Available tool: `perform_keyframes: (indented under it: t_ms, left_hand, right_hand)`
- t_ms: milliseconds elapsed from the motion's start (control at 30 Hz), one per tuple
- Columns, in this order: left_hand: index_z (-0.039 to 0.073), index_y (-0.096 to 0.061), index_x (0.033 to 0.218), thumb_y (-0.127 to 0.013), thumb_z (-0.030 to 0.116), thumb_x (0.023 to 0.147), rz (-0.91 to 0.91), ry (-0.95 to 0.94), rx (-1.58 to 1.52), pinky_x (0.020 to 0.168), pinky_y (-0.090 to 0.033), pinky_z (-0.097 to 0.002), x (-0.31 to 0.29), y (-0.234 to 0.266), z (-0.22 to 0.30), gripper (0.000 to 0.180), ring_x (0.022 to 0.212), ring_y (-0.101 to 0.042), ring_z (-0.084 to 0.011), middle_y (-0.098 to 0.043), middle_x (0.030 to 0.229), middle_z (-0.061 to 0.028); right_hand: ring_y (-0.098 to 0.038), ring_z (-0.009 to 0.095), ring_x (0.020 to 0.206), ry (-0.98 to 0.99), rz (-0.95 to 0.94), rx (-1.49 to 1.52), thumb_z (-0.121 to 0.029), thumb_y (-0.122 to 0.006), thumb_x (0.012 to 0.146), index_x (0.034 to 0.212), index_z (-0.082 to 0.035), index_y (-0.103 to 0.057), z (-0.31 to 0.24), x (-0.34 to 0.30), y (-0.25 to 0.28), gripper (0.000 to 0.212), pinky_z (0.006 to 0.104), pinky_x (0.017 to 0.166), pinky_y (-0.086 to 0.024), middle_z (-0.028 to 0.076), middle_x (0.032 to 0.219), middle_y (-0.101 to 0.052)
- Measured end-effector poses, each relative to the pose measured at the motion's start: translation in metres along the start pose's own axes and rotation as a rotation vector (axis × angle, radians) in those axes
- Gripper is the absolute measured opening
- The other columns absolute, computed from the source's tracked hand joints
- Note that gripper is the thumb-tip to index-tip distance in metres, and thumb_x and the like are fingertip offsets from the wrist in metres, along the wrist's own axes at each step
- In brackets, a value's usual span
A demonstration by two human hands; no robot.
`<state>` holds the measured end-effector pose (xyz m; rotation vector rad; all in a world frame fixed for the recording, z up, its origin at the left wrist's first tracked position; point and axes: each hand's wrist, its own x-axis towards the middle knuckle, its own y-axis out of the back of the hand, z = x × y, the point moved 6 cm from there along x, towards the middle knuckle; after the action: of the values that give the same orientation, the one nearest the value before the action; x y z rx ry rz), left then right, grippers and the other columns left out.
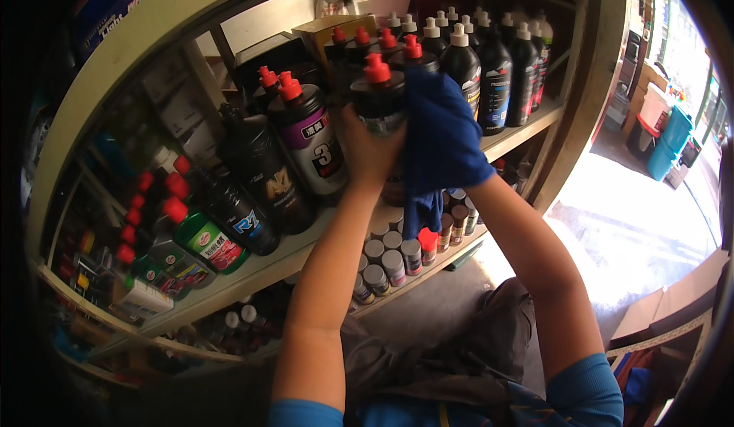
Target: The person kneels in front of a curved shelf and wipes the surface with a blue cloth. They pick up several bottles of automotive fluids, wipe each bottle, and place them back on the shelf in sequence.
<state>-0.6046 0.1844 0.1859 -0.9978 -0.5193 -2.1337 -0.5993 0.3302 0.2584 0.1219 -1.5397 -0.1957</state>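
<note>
My left hand is wrapped round a dark bottle with a red cap, at the front of the shelf. A blue cloth covers my right hand and hangs down beside that bottle; the fingers under it are hidden. The cloth lies against the bottle's right side. Just left of my left hand stands a silver and black bottle with a purple band and red cap. Right of the cloth is a row of black bottles with white caps.
More bottles, among them a green one with a red cap, line the left of the shelf. Small spray cans fill the shelf below. A frame post stands at right. Beyond it are blue bins on a bright floor.
</note>
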Motion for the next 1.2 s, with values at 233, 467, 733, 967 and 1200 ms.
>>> perform_keyframes:
  t_ms: [233, 467, 733, 967, 1200]
  left_hand:
    - [-0.004, -0.042, 0.12, -0.084, 0.033, 0.068, 0.006, 0.031, -0.138, 0.088, -0.048, -0.0341, 0.014, 0.008, -0.001, 0.077, 0.097, -0.059, -0.0211, -0.058, 0.109, -0.0146]
    - [-0.003, -0.042, 0.119, -0.085, 0.028, 0.066, -0.084, 0.038, -0.157, 0.087, -0.048, -0.0323, 0.007, -0.008, 0.012, 0.075, 0.095, -0.057, -0.0184, -0.057, 0.108, -0.0114]
    - [-0.006, -0.042, 0.117, -0.084, 0.03, 0.069, 0.117, 0.009, 0.162, 0.092, -0.045, -0.0364, 0.023, 0.004, -0.017, 0.072, 0.101, -0.058, -0.0239, -0.057, 0.112, -0.0174]
    - [-0.013, -0.033, 0.125, -0.081, 0.032, 0.073, 0.29, -0.181, 0.544, 0.098, -0.04, -0.0412, 0.046, -0.005, -0.053, 0.084, 0.111, -0.053, -0.0367, -0.052, 0.117, -0.0285]
    - [-0.018, -0.007, 0.141, -0.076, 0.02, 0.075, -0.126, -0.072, 1.11, 0.116, -0.013, -0.0499, -0.013, -0.025, -0.056, 0.103, 0.14, -0.008, -0.0506, 0.001, 0.148, -0.0401]
  right_hand:
    - [-0.051, 0.036, 0.103, -0.172, -0.717, -0.468, -0.034, -0.073, 0.06, 0.107, -0.004, -0.058, -0.017, -0.18, 0.015, 0.058, 0.0387, 0.099, -0.038, 0.019, 0.111, -0.054]
    - [-0.058, 0.03, 0.095, -0.925, -0.908, 0.154, -0.032, -0.06, 0.082, 0.133, -0.011, -0.046, -0.016, -0.426, 0.0, 0.057, 0.0389, 0.082, -0.045, 0.016, 0.11, -0.058]
    - [-0.057, 0.035, 0.068, -0.812, -0.906, 0.032, -0.01, -0.055, 0.083, 0.082, -0.006, -0.055, -0.033, -0.454, 0.007, 0.005, 0.0387, 0.056, -0.044, 0.016, 0.069, -0.054]
    - [-0.061, 0.041, 0.082, -1.121, -0.726, 0.245, -0.011, -0.059, 0.078, 0.083, -0.005, -0.058, -0.022, -0.467, -0.002, 0.008, 0.0479, 0.066, -0.048, 0.019, 0.08, -0.061]
    - [-0.055, 0.027, 0.044, -1.246, -0.626, 0.377, -0.026, -0.049, 0.09, 0.071, -0.007, -0.052, -0.015, -0.467, -0.006, 0.027, 0.0344, 0.051, -0.045, 0.011, 0.056, -0.054]
